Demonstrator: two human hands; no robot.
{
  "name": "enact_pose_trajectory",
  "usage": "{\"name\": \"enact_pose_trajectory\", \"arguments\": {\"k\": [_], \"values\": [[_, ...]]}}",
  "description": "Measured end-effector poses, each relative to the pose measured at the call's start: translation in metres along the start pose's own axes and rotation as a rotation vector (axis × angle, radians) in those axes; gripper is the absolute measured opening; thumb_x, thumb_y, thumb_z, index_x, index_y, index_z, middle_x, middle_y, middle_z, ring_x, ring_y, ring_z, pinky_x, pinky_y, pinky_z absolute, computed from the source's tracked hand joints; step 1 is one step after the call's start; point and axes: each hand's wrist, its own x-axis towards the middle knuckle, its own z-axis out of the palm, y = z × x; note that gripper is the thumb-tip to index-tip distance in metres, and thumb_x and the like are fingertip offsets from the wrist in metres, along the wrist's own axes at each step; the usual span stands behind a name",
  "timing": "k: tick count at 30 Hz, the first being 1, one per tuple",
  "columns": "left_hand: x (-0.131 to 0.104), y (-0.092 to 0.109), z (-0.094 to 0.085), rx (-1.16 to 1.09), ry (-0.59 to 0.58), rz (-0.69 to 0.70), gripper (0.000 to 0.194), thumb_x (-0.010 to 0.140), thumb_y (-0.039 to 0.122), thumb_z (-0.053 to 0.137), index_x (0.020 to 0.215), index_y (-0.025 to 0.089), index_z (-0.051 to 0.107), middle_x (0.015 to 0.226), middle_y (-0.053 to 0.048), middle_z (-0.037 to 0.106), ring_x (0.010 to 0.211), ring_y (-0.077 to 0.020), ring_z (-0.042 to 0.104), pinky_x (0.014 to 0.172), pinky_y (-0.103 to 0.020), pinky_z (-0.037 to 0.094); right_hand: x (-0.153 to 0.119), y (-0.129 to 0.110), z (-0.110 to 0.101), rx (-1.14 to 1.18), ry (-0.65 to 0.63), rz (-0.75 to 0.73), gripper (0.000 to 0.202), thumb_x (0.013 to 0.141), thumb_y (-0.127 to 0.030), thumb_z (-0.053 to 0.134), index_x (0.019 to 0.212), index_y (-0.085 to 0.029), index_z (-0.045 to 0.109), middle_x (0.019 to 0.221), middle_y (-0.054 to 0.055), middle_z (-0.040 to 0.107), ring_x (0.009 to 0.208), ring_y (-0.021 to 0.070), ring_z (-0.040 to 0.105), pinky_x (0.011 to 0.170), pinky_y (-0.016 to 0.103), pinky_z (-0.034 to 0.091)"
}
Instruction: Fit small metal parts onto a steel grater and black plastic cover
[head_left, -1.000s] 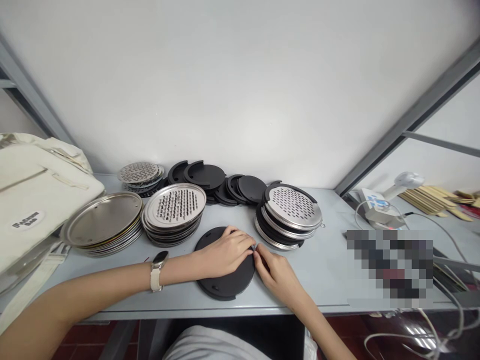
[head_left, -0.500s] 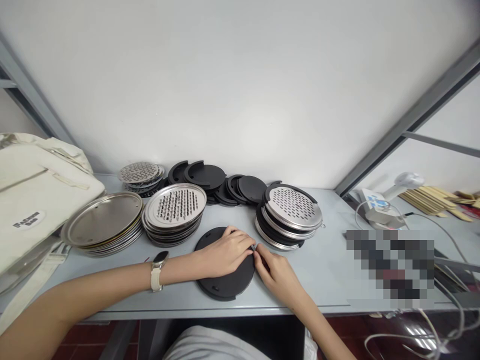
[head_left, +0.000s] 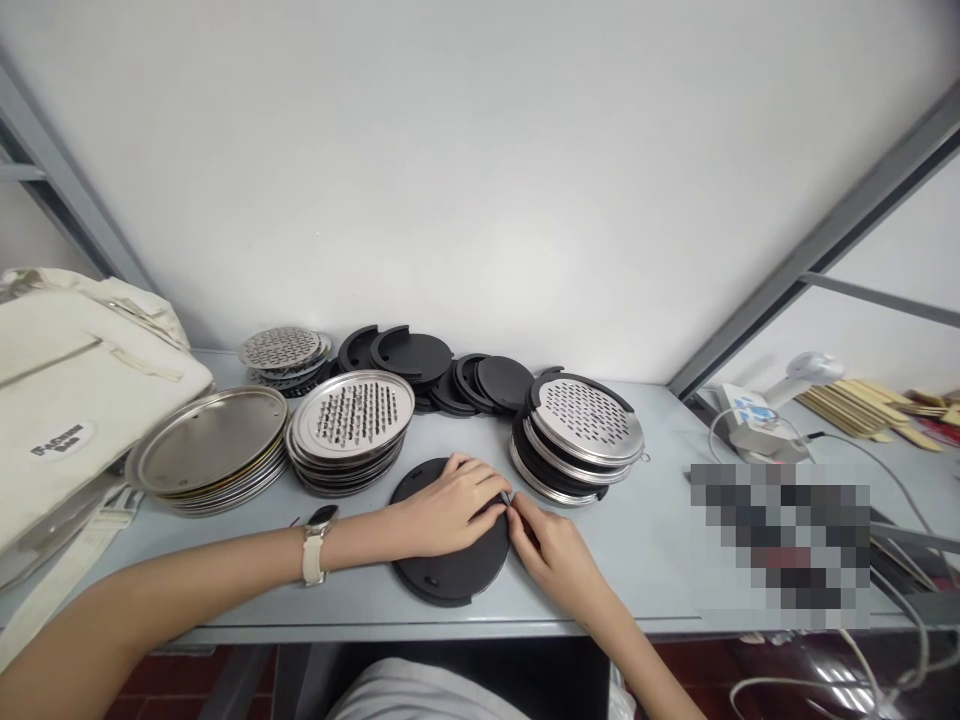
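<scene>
A round black disc (head_left: 450,582) with a raised rim lies flat near the front edge of the table. My left hand (head_left: 457,505) is laid across it, holding it, with thumb and fingertips brought to its right edge. There my right hand (head_left: 551,540) pinches at the rim, fingertips almost meeting those of the left. A small metal bit shows between them, mostly hidden by the fingers. Just behind my right hand stands a stack of round graters (head_left: 585,415) in black holders, a small ring sticking out at its right.
Left of the disc stand a stack of coarse graters (head_left: 356,412) and a stack of plain metal plates (head_left: 214,440). Black discs (head_left: 506,382) and fine grater plates (head_left: 281,348) lie along the wall. A cream backpack (head_left: 67,390) is far left; a white scanner (head_left: 810,370) with cables, right.
The view has shifted slightly. Both hands keep nearly the same place at the disc's right edge, with no clear movement of the disc.
</scene>
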Motion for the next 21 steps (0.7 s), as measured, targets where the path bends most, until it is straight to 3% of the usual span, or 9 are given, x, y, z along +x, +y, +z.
{"name": "enact_pose_trajectory", "arguments": {"k": [7,13,16,18,21], "values": [[0.005,-0.005,-0.001,-0.138,-0.003,-0.077,0.024,0.083,0.020,0.060,0.107,0.021,0.056,0.103,-0.002,0.064,0.105,-0.0204,0.054,0.099,-0.036,0.032,-0.001,0.001,0.001,-0.011,-0.004,0.004,0.019,0.099,-0.027,0.031,0.089,-0.021,0.047,0.062,-0.001,0.056,0.053,0.0167,0.055,0.052,0.026,0.030],[0.008,-0.012,-0.006,-0.205,-0.070,-0.076,0.023,0.087,0.020,0.055,0.110,0.022,0.057,0.109,-0.004,0.063,0.110,-0.0225,0.053,0.101,-0.039,0.032,0.000,0.001,0.001,-0.020,-0.008,-0.002,0.019,0.099,-0.027,0.032,0.087,-0.022,0.045,0.062,-0.002,0.055,0.053,0.0165,0.055,0.052,0.026,0.030],[0.008,-0.015,-0.009,-0.185,-0.108,-0.075,0.032,0.090,0.025,0.055,0.122,0.022,0.050,0.111,-0.006,0.062,0.110,-0.0238,0.051,0.100,-0.041,0.033,0.000,0.002,0.001,-0.021,-0.006,-0.015,0.018,0.099,-0.026,0.032,0.086,-0.022,0.044,0.061,-0.003,0.054,0.053,0.0164,0.055,0.052,0.026,0.029],[0.008,-0.017,-0.011,-0.158,-0.132,-0.043,0.037,0.091,0.027,0.053,0.127,0.021,0.045,0.113,-0.007,0.060,0.109,-0.0244,0.051,0.099,-0.041,0.034,-0.001,0.003,0.002,-0.025,-0.001,-0.023,0.018,0.099,-0.026,0.032,0.085,-0.022,0.043,0.062,-0.002,0.055,0.054,0.0166,0.056,0.052,0.026,0.029],[0.009,-0.019,-0.012,-0.074,-0.150,0.050,0.029,0.093,0.028,0.051,0.121,0.019,0.048,0.115,-0.008,0.059,0.107,-0.0246,0.050,0.099,-0.041,0.034,-0.001,0.003,0.002,-0.043,0.007,-0.023,0.018,0.099,-0.025,0.032,0.086,-0.022,0.044,0.062,-0.002,0.056,0.054,0.0172,0.057,0.052,0.027,0.028]]}}
